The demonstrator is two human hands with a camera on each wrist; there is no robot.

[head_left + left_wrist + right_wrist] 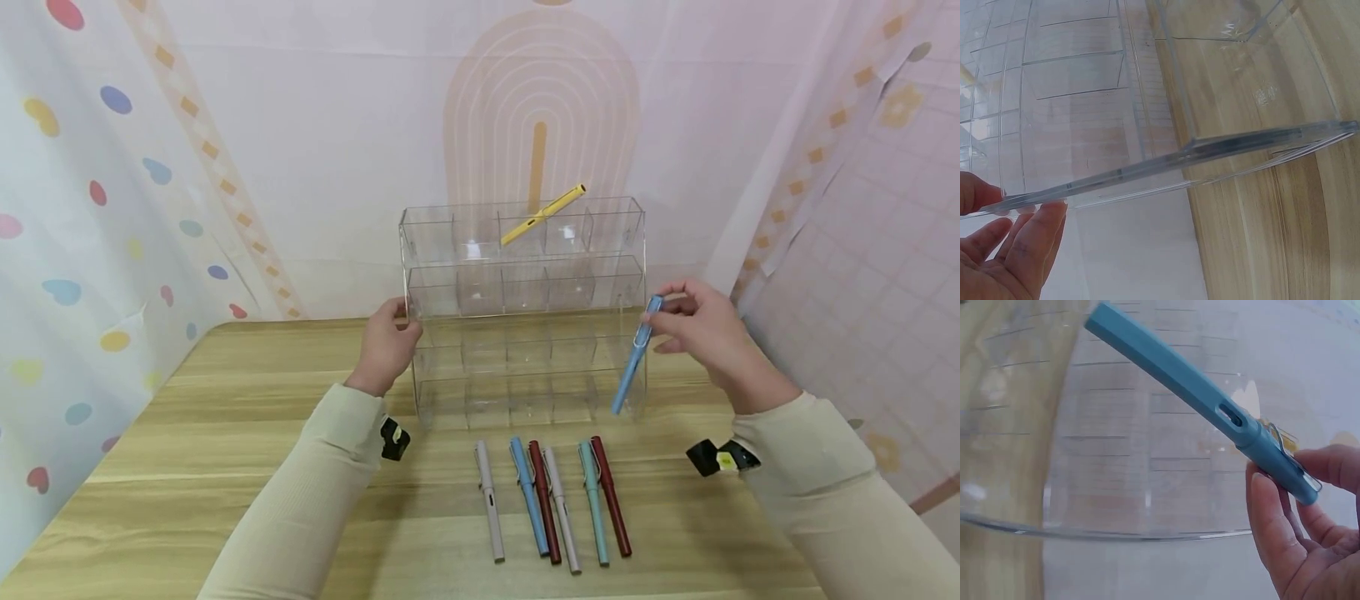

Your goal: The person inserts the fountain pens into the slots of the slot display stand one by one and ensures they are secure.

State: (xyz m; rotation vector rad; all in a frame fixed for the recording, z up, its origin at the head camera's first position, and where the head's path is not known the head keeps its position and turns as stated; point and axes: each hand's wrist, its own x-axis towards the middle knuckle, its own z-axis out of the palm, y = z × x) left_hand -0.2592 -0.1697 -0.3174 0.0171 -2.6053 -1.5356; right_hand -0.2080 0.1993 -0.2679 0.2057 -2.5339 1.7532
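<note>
My right hand (697,325) pinches a blue fountain pen (632,367) by its clipped cap, in front of the right end of a clear acrylic tiered rack (525,312). In the right wrist view the pen (1166,372) slants up and left, barrel end away from the fingers. At the opposite end, my left hand (387,346) grips the rack's left side panel (1147,169); thumb and fingers lie on either side of its edge in the left wrist view. A yellow pen (543,215) leans across the rack's top tier.
Several capped pens lie on the wooden table (225,467) before the rack: a grey pen (490,500), a blue pen (529,496), a dark red pen (543,500), another grey pen (562,510), a teal pen (593,502) and another dark red pen (611,496). A patterned curtain (337,125) hangs behind.
</note>
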